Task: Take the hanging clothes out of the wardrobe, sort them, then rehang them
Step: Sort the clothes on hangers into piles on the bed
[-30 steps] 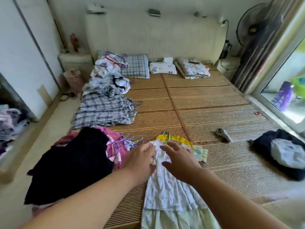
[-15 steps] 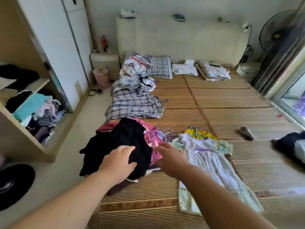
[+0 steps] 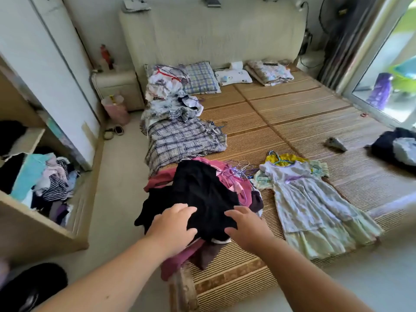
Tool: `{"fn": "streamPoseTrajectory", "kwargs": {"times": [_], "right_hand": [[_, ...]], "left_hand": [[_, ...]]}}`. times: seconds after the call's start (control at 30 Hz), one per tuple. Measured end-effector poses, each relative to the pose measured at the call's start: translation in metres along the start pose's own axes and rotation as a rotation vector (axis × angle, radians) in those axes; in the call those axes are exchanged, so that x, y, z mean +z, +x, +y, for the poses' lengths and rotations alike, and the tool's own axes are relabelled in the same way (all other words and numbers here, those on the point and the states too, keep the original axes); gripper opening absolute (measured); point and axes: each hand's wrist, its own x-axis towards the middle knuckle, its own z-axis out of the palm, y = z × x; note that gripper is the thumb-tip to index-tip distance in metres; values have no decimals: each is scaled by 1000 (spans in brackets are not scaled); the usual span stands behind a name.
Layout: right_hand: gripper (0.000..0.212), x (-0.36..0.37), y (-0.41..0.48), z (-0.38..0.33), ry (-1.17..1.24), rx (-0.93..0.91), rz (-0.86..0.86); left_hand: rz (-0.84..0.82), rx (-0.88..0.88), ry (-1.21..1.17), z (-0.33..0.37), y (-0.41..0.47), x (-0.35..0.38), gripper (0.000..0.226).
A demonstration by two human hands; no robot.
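On my feed, at the far left, the open wooden wardrobe shelf (image 3: 33, 212) holds a jumble of teal, striped and dark folded clothes (image 3: 49, 183). The tall white wardrobe door (image 3: 56, 75) stands behind it. A pink plastic bin (image 3: 116, 109) and a pair of slippers (image 3: 113, 131) sit on the floor beside the bed.

Along the left edge of the bed's woven straw mat (image 3: 292, 113) lies a pile of blue-and-white checked shirts (image 3: 182, 138). Nearer me is a heap of pink and maroon clothes (image 3: 227, 174) with a black garment (image 3: 202, 194) spread on top; part of this heap hangs over the bed's corner.

My left hand (image 3: 173, 226) rests palm down on the near edge of the black garment, fingers loosely bent and not closed round anything. My right hand (image 3: 245, 224) is spread and relaxed, holding nothing, its fingertips at the right edge of the same black cloth; I cannot tell whether they touch it.

A tangle of thin purple wire hangers (image 3: 238, 171) pokes out of the heap's far side. Just beside it, a pale floral dress with a lilac bow (image 3: 310, 199) lies flat on the mat, its neck over a yellow garment (image 3: 286, 158) on a blue hanger.

Well apart to the right lie a small grey object (image 3: 335, 144) and a dark navy bundle of clothes (image 3: 391, 147).
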Motion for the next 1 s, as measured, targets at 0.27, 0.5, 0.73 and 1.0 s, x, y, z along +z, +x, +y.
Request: {"fn": "streamPoseTrajectory", "kwargs": {"times": [0.27, 0.5, 0.73, 1.0], "right_hand": [[51, 2, 69, 18, 155, 139, 62], [55, -1, 119, 40, 275, 296, 74], [59, 16, 156, 63, 356, 426, 63], [64, 61, 240, 65, 442, 584, 89]], "left_hand": [[-72, 124, 32, -10, 99, -3, 58], [-189, 172, 159, -33, 182, -6, 60], [-329, 280, 213, -31, 272, 6, 59], [-480, 460, 380, -56, 390, 43, 62]]}}
